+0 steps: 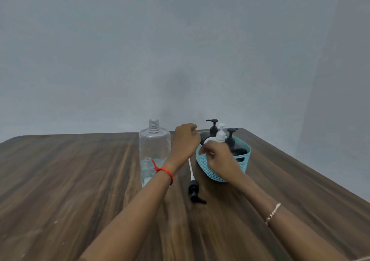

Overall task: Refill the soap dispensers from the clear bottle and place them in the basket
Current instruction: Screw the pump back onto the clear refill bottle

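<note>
White pump dispenser (217,137) standing in teal basket (243,161) among black pumps. Right hand (218,157) wrapping its body; left hand (186,138) curling loosely beside, gripping nothing visible. Refilled plastic likely heavy, slick; holding body, not pump neck, seeming safest.

Head camera looks forward-down, near the table (60,180)
</note>
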